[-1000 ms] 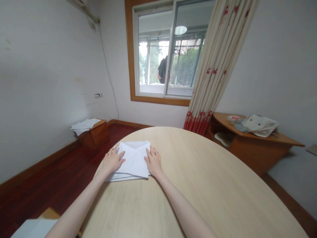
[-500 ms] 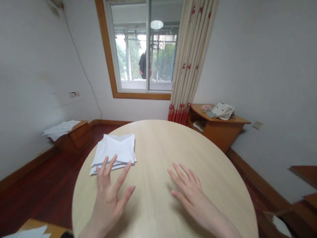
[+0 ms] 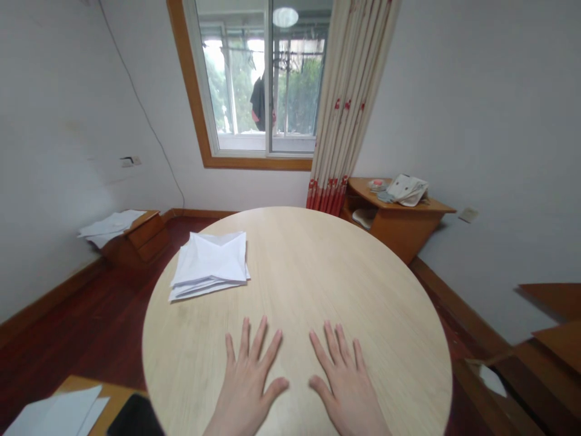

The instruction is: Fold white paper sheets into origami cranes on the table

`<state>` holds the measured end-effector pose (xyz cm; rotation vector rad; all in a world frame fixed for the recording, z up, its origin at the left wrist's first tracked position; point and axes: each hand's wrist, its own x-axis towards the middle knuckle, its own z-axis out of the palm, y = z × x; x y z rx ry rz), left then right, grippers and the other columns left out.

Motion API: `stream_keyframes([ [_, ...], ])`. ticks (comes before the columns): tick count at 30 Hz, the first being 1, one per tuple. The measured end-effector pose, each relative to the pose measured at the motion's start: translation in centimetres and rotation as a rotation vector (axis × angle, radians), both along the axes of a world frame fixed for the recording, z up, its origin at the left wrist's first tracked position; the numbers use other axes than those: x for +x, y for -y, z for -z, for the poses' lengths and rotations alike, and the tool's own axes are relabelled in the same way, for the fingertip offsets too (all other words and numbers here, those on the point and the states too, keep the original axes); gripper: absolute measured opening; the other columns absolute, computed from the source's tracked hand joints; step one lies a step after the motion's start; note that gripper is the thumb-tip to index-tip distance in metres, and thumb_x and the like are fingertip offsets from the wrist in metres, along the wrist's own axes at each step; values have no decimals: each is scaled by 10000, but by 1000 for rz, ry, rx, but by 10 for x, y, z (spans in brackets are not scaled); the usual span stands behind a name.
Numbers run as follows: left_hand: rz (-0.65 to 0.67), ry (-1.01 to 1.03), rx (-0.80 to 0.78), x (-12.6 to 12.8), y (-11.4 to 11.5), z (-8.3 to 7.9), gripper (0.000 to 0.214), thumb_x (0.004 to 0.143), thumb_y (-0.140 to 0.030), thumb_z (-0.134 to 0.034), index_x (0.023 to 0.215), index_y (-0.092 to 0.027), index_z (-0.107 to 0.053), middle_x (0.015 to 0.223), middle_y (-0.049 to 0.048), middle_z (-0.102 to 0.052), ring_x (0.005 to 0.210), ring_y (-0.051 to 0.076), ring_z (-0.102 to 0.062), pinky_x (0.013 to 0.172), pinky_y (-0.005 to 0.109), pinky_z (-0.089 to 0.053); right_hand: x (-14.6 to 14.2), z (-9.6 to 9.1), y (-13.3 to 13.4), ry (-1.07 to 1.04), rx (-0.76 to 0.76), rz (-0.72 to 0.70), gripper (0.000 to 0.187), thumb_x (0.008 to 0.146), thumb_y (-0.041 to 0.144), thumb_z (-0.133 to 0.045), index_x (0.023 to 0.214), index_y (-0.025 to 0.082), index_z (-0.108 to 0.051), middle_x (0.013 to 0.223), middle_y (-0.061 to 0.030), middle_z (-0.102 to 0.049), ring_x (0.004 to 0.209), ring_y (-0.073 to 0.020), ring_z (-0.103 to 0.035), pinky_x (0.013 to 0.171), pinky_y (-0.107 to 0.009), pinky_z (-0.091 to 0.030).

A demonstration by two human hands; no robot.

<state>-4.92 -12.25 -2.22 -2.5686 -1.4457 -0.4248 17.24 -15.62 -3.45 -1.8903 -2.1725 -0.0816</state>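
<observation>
On the round light-wood table (image 3: 318, 266), my left hand (image 3: 249, 376) lies palm down with its fingers spread. My right hand (image 3: 341, 372) rests beside it in the same way, a short gap between the two thumbs. Neither hand holds anything. Beyond my left hand, at the table's far left, sits a stack of white paper envelopes (image 3: 211, 260), slightly uneven at the edges. The top one shows a V-shaped flap fold. My fingertips are apart from the stack.
At lower left, a low wooden surface bears white paper sheets (image 3: 54, 412) and a black object (image 3: 136, 416). A small drawer cabinet (image 3: 147, 236) stands at the left wall. A corner cabinet (image 3: 399, 227) with a cloth bag (image 3: 408, 189) is at back right. Wooden furniture (image 3: 535, 369) stands at lower right.
My left hand has moved right and back from the envelope stack onto the bare tabletop. My right hand has drawn nearer and flattened. The view has tilted slightly down.
</observation>
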Motion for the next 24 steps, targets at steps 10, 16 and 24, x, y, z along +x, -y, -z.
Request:
stream_keyframes([
  [10,26,-62,58,0,-2,5,585,971,-470,-382,1497,-365,-148,1548,-5,-297,1392,348,-273,1046,604,-276,-1,1,-3,53,10,-6,552,962,523,-326,1463,293,-324,1528,-43,-295,1403,-327,-279,1083,-628,-265],
  [16,30,-58,69,-1,-2,3,582,969,-480,-379,1497,-366,-162,1544,-3,-305,1389,353,-283,1034,608,-290,-1,-6,-2,37,-32,-11,549,961,522,-337,1461,294,-329,1529,-43,-286,1407,-328,-269,1084,-633,-260],
  [24,26,-34,38,-1,-2,3,584,965,-481,-389,1494,-374,-166,1542,-2,-311,1394,348,-280,1064,602,-256,-2,-6,-2,-16,-34,-17,547,966,513,-338,1466,290,-330,1535,-52,-292,1414,-335,-248,1095,-638,-228],
])
